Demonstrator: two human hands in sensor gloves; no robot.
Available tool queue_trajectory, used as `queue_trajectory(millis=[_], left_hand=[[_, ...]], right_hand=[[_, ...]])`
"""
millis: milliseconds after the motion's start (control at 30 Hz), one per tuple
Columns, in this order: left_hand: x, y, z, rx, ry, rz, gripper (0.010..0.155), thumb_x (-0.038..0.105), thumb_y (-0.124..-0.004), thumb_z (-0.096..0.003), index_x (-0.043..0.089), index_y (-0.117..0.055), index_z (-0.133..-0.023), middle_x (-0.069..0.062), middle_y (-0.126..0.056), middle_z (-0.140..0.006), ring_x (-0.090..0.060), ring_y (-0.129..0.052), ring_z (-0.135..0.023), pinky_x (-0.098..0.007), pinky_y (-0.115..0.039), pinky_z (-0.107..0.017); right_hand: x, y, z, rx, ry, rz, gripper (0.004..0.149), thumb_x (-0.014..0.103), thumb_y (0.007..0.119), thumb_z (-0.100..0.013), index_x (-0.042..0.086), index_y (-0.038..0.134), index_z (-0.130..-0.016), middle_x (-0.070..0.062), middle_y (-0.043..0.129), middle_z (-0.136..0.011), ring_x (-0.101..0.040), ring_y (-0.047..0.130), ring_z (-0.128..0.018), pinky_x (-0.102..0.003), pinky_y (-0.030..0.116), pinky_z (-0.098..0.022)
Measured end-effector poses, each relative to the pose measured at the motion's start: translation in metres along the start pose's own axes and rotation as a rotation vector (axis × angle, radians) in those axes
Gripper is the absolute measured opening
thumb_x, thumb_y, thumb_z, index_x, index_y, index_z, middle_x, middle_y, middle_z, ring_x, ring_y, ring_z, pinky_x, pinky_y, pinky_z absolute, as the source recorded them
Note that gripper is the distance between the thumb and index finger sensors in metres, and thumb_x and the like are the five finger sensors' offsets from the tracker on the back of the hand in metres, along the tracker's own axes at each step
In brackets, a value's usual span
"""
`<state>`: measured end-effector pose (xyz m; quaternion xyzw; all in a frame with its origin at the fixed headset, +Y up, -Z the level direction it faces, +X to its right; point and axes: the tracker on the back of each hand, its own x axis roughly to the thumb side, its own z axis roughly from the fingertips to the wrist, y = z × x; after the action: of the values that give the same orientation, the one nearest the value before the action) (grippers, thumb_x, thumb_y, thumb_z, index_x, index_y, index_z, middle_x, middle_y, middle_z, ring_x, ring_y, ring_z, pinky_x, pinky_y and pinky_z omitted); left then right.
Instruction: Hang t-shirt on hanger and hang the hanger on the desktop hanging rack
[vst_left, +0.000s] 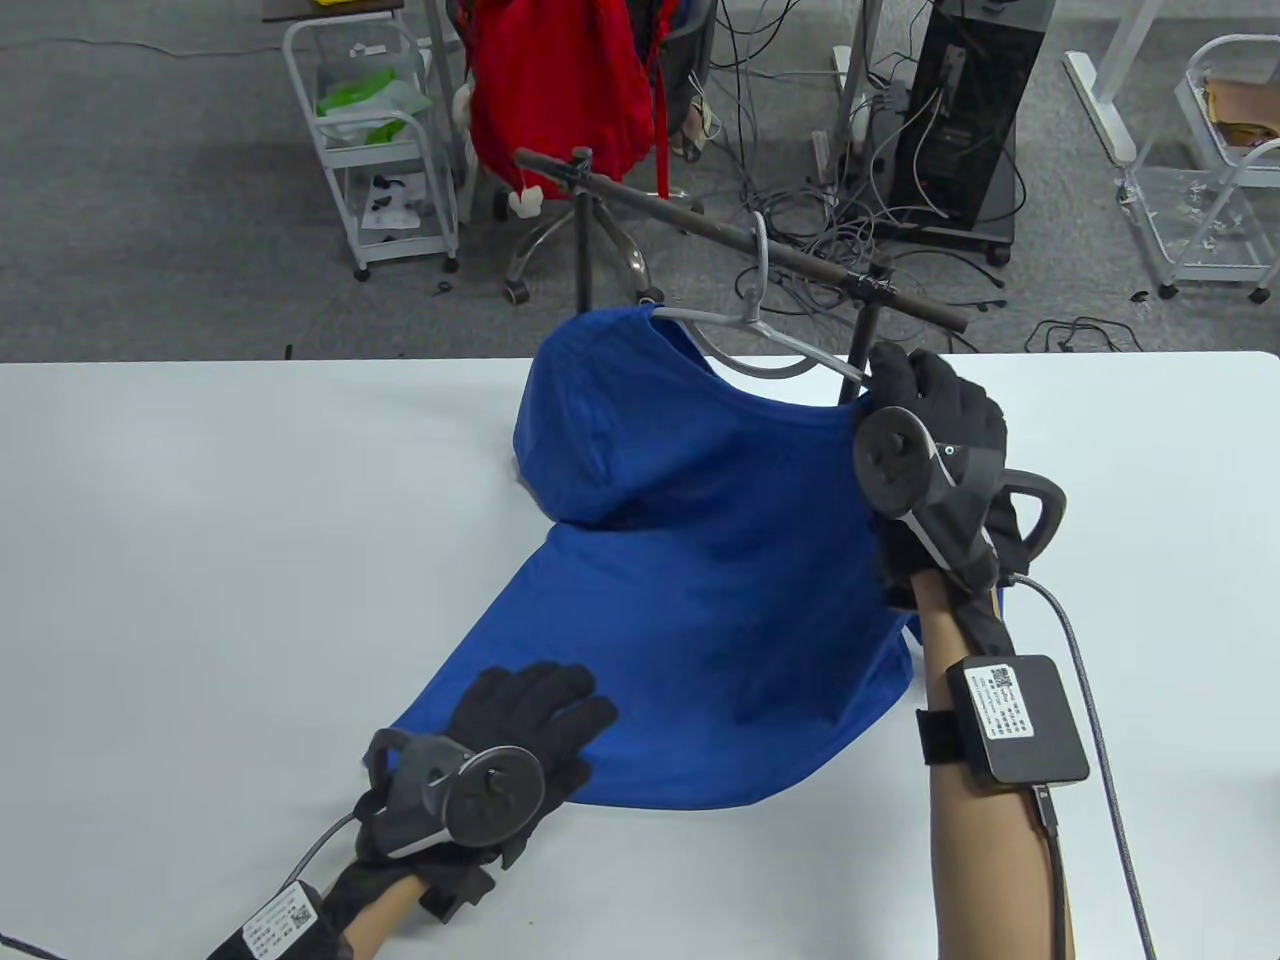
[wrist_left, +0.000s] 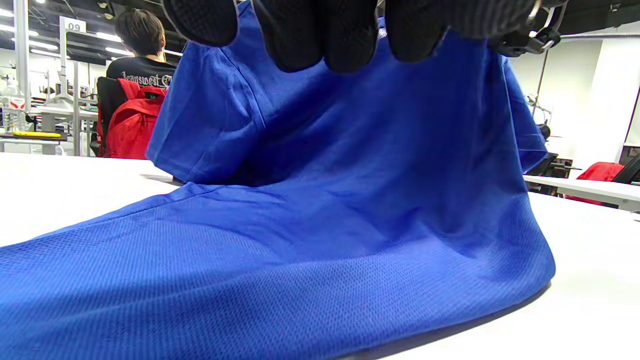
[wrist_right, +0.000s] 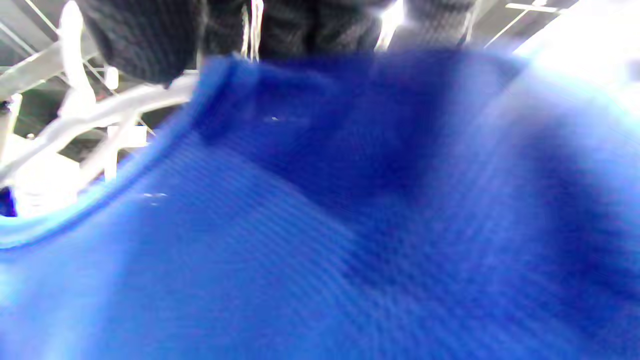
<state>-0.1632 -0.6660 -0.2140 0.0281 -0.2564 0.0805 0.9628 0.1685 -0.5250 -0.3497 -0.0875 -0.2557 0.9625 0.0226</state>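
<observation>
A blue t-shirt (vst_left: 700, 560) is draped on a grey hanger (vst_left: 760, 330), whose hook sits over the dark bar of the desktop rack (vst_left: 700, 215). The shirt's lower half trails across the white table (vst_left: 200, 560). My right hand (vst_left: 925, 390) grips the shirt's right shoulder at the hanger's end, fingers curled over the fabric (wrist_right: 320, 225); the pale hanger (wrist_right: 100, 115) shows blurred beside them. My left hand (vst_left: 540, 720) lies on the hem at the near left with fingers stretched out. Its fingertips (wrist_left: 320, 35) hover at the top over the blue cloth (wrist_left: 320, 210).
The rack's post (vst_left: 865, 330) stands right behind my right hand. Beyond the table are a red bag on a chair (vst_left: 560, 80), a white cart (vst_left: 385, 150), a black computer tower (vst_left: 965, 110) and floor cables. A seated person (wrist_left: 142, 55) is far off.
</observation>
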Motion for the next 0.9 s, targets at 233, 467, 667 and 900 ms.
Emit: queue_trajectory(millis=[233,467,667,900], left_hand=[[-0.003,0.0,-0.001,0.012,0.032,-0.012,0.064,0.059,-0.065,-0.0441,0.053,-0.054,-0.107,0.012,-0.059,-0.123,-0.018,-0.064,-0.115,-0.056,-0.055,-0.086],[-0.012,0.004,-0.002,0.072,0.086,-0.003,0.068,0.059,-0.065,-0.0439,0.052,-0.047,-0.109,0.011,-0.053,-0.125,-0.018,-0.059,-0.117,-0.056,-0.053,-0.087],[-0.014,0.001,-0.004,0.075,0.106,-0.011,0.073,0.062,-0.064,-0.0431,0.053,-0.039,-0.111,0.012,-0.046,-0.127,-0.018,-0.054,-0.119,-0.055,-0.05,-0.088],[-0.009,-0.01,-0.007,0.018,0.107,-0.021,0.078,0.065,-0.063,-0.0423,0.053,-0.031,-0.112,0.014,-0.04,-0.129,-0.016,-0.049,-0.122,-0.054,-0.048,-0.09]], right_hand=[[0.012,-0.028,0.045,-0.074,-0.148,-0.013,0.072,0.053,0.07,-0.047,0.031,0.045,-0.111,-0.004,0.041,-0.12,-0.034,0.054,-0.111,-0.06,0.054,-0.08],[0.034,-0.021,0.136,0.11,-0.358,-0.129,0.078,0.055,0.068,-0.049,0.026,0.036,-0.114,-0.008,0.037,-0.123,-0.038,0.051,-0.114,-0.063,0.053,-0.08],[0.044,0.021,0.197,0.277,-0.451,-0.187,0.082,0.058,0.065,-0.05,0.024,0.029,-0.115,-0.012,0.029,-0.123,-0.043,0.045,-0.114,-0.064,0.051,-0.079],[0.049,0.046,0.224,0.208,-0.5,-0.146,0.079,0.058,0.064,-0.048,0.026,0.032,-0.113,-0.012,0.034,-0.121,-0.04,0.049,-0.113,-0.062,0.053,-0.079]])
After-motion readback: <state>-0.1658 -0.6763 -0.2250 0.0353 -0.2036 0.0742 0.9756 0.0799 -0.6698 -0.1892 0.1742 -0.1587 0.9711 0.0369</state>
